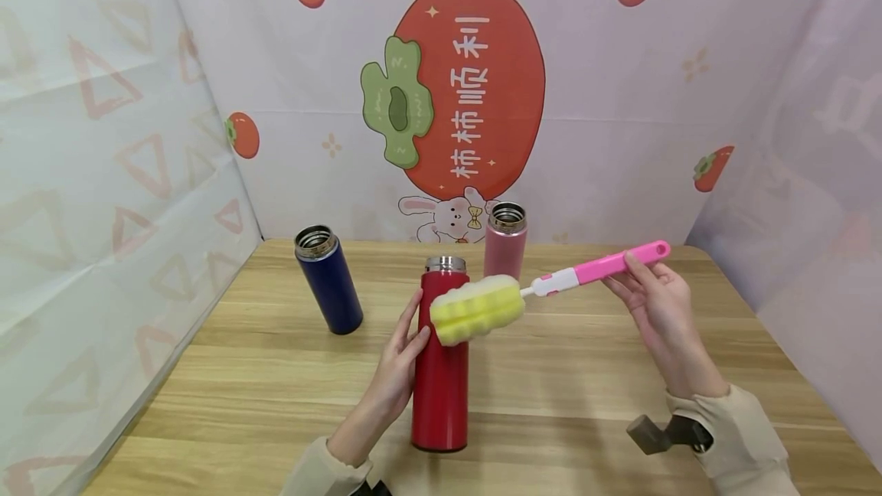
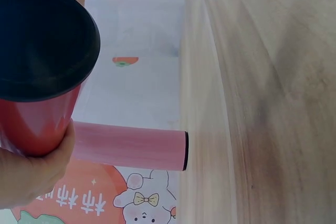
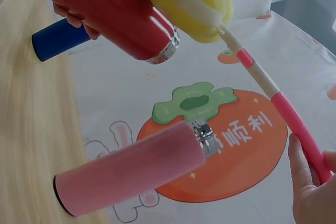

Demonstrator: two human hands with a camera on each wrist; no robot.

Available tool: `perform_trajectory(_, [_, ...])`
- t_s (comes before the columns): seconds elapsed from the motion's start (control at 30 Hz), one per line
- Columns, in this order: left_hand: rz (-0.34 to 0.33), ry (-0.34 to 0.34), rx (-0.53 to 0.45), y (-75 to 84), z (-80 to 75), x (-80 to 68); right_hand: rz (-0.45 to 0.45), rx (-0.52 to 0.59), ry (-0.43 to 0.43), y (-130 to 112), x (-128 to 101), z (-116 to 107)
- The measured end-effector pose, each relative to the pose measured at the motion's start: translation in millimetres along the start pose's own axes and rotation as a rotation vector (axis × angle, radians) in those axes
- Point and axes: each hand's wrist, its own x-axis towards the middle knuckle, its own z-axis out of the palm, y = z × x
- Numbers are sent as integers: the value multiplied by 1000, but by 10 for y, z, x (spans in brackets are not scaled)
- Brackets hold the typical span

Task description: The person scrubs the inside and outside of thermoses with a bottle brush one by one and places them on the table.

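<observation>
Three lidless flasks stand on the wooden worktop point(image 1: 586, 404). Left hand point(image 1: 400, 362) clasps the tall red steel flask point(image 1: 441, 373) at centre; right hand point(image 1: 654, 301) pinches the pink-handled yellow sponge brush point(image 1: 478, 309), hovering at its mouth's two o'clock. Judging next: tip sponge downward, insert.

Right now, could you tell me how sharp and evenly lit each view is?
Head view: evenly lit, sharp, soft shadows under the red bottle. Left wrist view: the wooden table is smeared. Right wrist view: the pink bottle looks soft.
</observation>
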Motion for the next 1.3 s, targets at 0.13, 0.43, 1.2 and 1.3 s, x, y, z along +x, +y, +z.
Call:
perform_trajectory(0.13, [-9, -15, 5, -7, -12, -15, -31, 42, -7, -16, 34, 25])
perform_trajectory(0.43, [-19, -17, 0, -46, -50, -19, -75, 125, 35, -39, 47, 53])
perform_trajectory(1.2, [-85, 117, 132, -79, -66, -5, -137, 123, 34, -269, 93, 71])
perform_trajectory(1.3, [-58, 96, 147, -80, -69, -19, -138, 89, 44, -306, 112, 92])
